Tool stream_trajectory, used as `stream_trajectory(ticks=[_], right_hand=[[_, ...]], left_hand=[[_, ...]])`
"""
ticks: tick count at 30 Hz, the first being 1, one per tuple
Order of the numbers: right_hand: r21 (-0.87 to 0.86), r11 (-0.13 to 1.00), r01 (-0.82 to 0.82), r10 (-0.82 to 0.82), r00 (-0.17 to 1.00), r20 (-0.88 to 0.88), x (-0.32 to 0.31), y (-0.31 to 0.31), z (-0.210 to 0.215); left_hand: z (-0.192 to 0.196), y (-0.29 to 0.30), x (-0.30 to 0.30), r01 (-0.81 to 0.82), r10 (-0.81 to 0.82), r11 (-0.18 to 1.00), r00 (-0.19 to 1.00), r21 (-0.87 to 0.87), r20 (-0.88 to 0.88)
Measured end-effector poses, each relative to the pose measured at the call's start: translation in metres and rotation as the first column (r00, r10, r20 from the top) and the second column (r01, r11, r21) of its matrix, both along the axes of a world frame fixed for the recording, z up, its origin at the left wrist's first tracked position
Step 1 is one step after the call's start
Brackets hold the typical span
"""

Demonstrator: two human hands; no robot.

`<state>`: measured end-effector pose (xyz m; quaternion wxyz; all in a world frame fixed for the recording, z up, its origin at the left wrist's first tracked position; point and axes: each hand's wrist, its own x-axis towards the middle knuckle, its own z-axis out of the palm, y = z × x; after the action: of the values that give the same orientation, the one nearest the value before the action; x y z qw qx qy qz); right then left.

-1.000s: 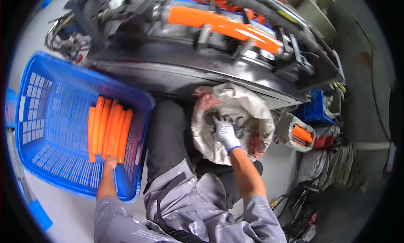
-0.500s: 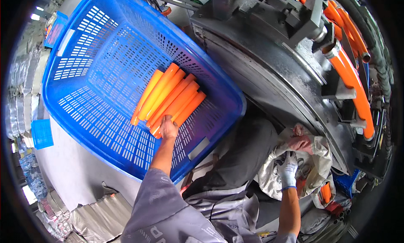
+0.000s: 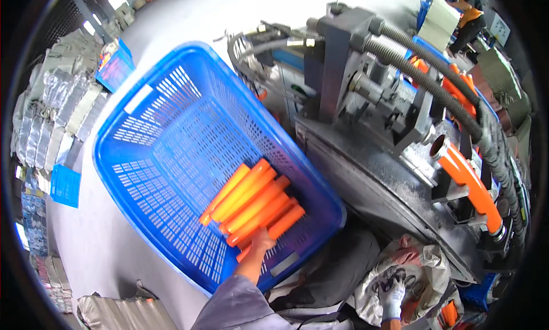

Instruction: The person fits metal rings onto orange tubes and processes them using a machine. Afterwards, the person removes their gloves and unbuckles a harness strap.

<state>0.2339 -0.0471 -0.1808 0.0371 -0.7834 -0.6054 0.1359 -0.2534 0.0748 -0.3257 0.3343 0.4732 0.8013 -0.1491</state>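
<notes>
Several curved, glossy orange tubes [image 3: 251, 201] lie side by side in the blue perforated plastic basket [image 3: 146, 230]. My bare left hand [image 3: 263, 240] is closed over the nearest one at the right end of the row. Its fingertips are partly hidden behind the tube. To the right, my right hand [image 3: 393, 298], in a white glove, reaches into an open whitish woven sack [image 3: 366, 307]. Its bent fingers are among dark ring-shaped pieces [image 3: 389, 277]; which piece they grip, if any, is unclear.
A dark metal machine [image 3: 343, 73] with ribbed hoses [image 3: 423, 81] stands right of the basket. One orange tube [image 3: 469, 181] is mounted along its side. Stacked bundles [image 3: 51, 130] and a small blue crate [image 3: 66, 185] are at the left. My leg [image 3: 337, 267] lies between basket and sack.
The view has tilted upward, so basket and sack appear lower and more of the machine shows. My left hand stays at the tubes and my right hand stays in the sack.
</notes>
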Motion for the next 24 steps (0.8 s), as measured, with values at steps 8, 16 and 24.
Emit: stream_trajectory(ticks=[8, 16, 24], right_hand=[[-0.268, 0.673, 0.689, -0.417, 0.054, -0.907, 0.047, -0.071, -0.039], [-0.441, 0.696, 0.566, 0.149, -0.715, -0.683, -0.025, -0.092, 0.059], [-0.218, 0.808, 0.548, 0.415, -0.791, -0.448, -0.040, -0.083, 0.114]], left_hand=[[0.044, -0.018, -0.001, 0.022, -0.171, 0.932, 0.907, 0.362, 0.385], [0.174, -0.001, 0.054, 0.190, -0.554, 0.700, 0.753, 0.688, 0.356], [0.374, -0.014, 0.194, 0.579, -0.941, 0.305, 0.306, 0.756, 0.145]])
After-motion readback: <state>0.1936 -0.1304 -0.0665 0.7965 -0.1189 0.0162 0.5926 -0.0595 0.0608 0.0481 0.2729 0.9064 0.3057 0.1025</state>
